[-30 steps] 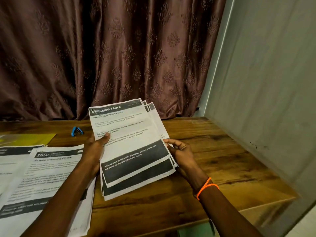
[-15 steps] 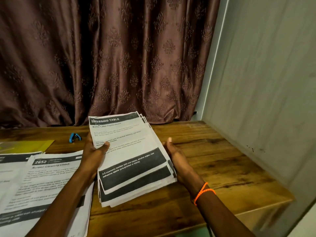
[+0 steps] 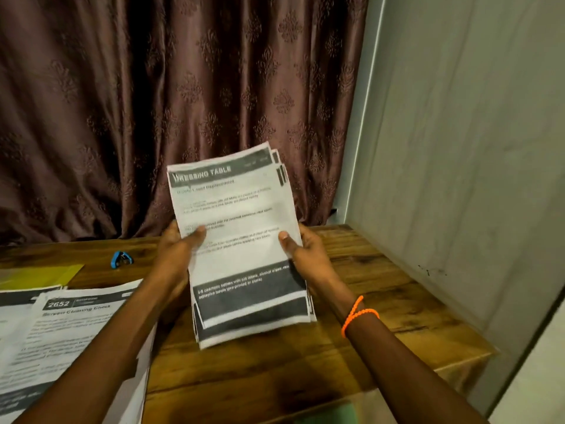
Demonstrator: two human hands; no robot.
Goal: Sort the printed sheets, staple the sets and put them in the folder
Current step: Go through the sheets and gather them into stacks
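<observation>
I see both hands up in front of me, holding a stack of papers [image 3: 241, 249] above the wood table [image 3: 367, 301]. My left hand [image 3: 177, 258] grips the left edge, thumb on the front page, other fingers behind the stack. My right hand [image 3: 305, 252] grips the right edge the same way, thumb on the front. The stack tilts back a bit, top edge toward the curtain [image 3: 183, 102]. The top page says "DRESSING TABLE" in a dark bar, w/ another dark box low down. Pages behind it poke out at the top right and at the bottom, so the stack isn't lined up. I can't tell if the bottom edge touches the table.

On the table to the left lie more papers [image 3: 70, 338]; the top one says "2652". My left arm crosses over them. Past them, near the left edge, is a yellow folder [image 3: 39, 273]. A small blue stapler [image 3: 120, 259] sits just beside it, near the curtain. An orange band [image 3: 359, 315] is on my right wrist. A pale wall [image 3: 458, 148] is on the right.
</observation>
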